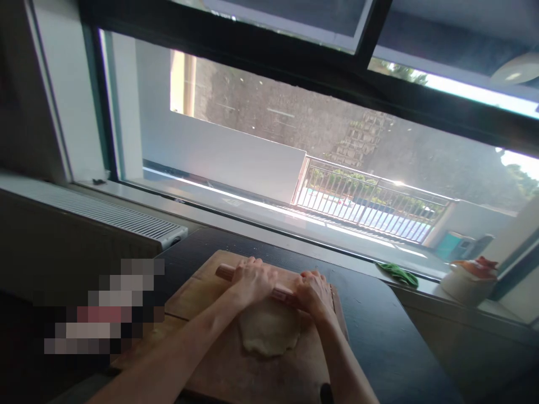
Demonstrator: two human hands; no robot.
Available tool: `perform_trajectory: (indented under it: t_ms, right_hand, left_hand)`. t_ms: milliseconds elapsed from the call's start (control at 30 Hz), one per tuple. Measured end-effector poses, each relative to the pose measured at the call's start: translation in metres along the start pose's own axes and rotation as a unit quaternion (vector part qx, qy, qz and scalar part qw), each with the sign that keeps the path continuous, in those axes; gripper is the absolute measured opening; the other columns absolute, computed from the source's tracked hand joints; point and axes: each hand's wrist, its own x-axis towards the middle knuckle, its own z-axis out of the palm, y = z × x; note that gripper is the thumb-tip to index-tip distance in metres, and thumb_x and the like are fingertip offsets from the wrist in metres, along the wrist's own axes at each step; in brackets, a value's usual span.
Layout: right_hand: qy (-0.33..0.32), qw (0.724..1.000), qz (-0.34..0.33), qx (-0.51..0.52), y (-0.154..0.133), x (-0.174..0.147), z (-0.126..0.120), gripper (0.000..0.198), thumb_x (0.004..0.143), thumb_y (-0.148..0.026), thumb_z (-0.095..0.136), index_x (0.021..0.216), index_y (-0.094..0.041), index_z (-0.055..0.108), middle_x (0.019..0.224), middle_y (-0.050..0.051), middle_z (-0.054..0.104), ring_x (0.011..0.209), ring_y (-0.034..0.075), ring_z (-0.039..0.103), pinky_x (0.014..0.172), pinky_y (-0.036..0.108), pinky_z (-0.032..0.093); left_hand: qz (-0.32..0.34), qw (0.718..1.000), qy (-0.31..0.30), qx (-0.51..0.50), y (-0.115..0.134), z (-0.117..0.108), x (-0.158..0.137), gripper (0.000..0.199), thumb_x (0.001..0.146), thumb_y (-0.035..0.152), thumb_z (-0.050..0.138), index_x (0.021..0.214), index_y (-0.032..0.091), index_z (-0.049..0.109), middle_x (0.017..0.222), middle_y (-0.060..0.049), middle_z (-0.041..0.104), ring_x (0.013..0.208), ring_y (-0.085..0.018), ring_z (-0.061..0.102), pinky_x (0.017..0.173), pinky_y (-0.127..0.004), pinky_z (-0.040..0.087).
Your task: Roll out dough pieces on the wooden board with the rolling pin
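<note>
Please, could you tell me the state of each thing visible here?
Dough: flattened, edge uneven, on the wooden board
Rolling pin: held by left hand and right hand, at dough's far side
Wooden board: lying on the dark table
Green cloth: crumpled, on the windowsill
Window: cannot tell whether open or shut

Arms (197,342) extended, left grip (255,279) curled, right grip (314,290) likewise
</note>
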Motion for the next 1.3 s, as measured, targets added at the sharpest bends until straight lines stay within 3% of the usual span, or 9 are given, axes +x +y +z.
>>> perform_trajectory:
  t_ms: [133,267,433,667,833,967,1133,1300]
  right_hand:
    - [0.057,0.998,-0.028,0.004,-0.006,-0.030,-0.004,0.036,0.089,-0.032,0.031,0.091,-0.026,0.067,0.102,0.005,0.063,0.097,0.022,0.052,0.084,0.034,0.035]
    - [0.069,0.997,-0.029,0.005,-0.008,-0.035,-0.003,0.034,0.089,-0.032,0.033,0.091,-0.025,0.067,0.102,0.005,0.063,0.096,0.022,0.052,0.083,0.033,0.035]
    - [0.026,1.000,-0.001,-0.012,-0.006,-0.004,-0.003,0.036,0.089,-0.033,0.033,0.093,-0.022,0.067,0.103,0.008,0.063,0.098,0.024,0.053,0.080,0.033,0.038]
    - [-0.014,0.999,0.012,-0.028,0.000,0.044,0.005,0.032,0.087,-0.031,0.040,0.098,-0.017,0.067,0.106,0.012,0.063,0.104,0.026,0.052,0.083,0.032,0.039]
    - [-0.028,0.999,0.019,-0.037,0.003,0.053,0.011,0.033,0.086,-0.031,0.041,0.099,-0.017,0.067,0.108,0.013,0.062,0.106,0.027,0.052,0.084,0.033,0.040]
    - [-0.024,0.999,0.020,-0.025,0.002,0.041,0.009,0.034,0.086,-0.030,0.038,0.100,-0.018,0.066,0.108,0.013,0.061,0.104,0.026,0.053,0.082,0.034,0.040]
    - [-0.023,1.000,0.013,0.008,-0.004,0.005,-0.002,0.035,0.088,-0.033,0.034,0.096,-0.023,0.066,0.105,0.009,0.062,0.100,0.025,0.054,0.080,0.035,0.040]
    - [0.032,0.999,-0.030,-0.004,-0.012,-0.035,-0.006,0.030,0.089,-0.033,0.037,0.090,-0.026,0.066,0.104,0.006,0.063,0.098,0.024,0.054,0.083,0.035,0.039]
  left_hand:
    - [0.016,0.999,0.047,-0.014,0.002,-0.012,-0.032,0.043,0.090,0.044,0.031,0.092,0.022,0.068,0.098,-0.011,0.065,0.095,-0.028,0.054,0.084,-0.046,0.036]
    - [0.021,0.998,0.056,-0.016,0.003,-0.016,-0.039,0.042,0.090,0.045,0.031,0.097,0.023,0.066,0.099,-0.010,0.065,0.095,-0.028,0.053,0.083,-0.045,0.036]
    - [0.007,1.000,0.026,0.005,0.000,-0.003,-0.007,0.044,0.089,0.041,0.031,0.085,0.019,0.069,0.097,-0.014,0.065,0.096,-0.029,0.053,0.083,-0.045,0.038]
    - [-0.054,0.993,-0.107,-0.022,-0.007,0.011,0.052,0.046,0.083,0.049,0.035,0.097,0.021,0.069,0.111,-0.013,0.062,0.108,-0.031,0.051,0.088,-0.049,0.039]
    - [-0.071,0.985,-0.156,-0.024,-0.006,0.011,0.064,0.046,0.080,0.049,0.038,0.098,0.019,0.068,0.115,-0.014,0.062,0.111,-0.030,0.051,0.091,-0.047,0.039]
    - [-0.055,0.992,-0.115,-0.008,-0.007,0.011,0.050,0.048,0.083,0.052,0.035,0.098,0.021,0.068,0.114,-0.013,0.062,0.111,-0.030,0.050,0.091,-0.047,0.036]
    - [-0.017,1.000,-0.024,0.001,-0.005,0.001,0.009,0.045,0.088,0.045,0.032,0.089,0.021,0.070,0.100,-0.012,0.066,0.102,-0.027,0.052,0.091,-0.045,0.033]
    - [0.017,0.998,0.058,-0.017,-0.007,-0.013,-0.031,0.046,0.091,0.046,0.028,0.088,0.023,0.068,0.095,-0.010,0.065,0.098,-0.026,0.053,0.089,-0.043,0.034]
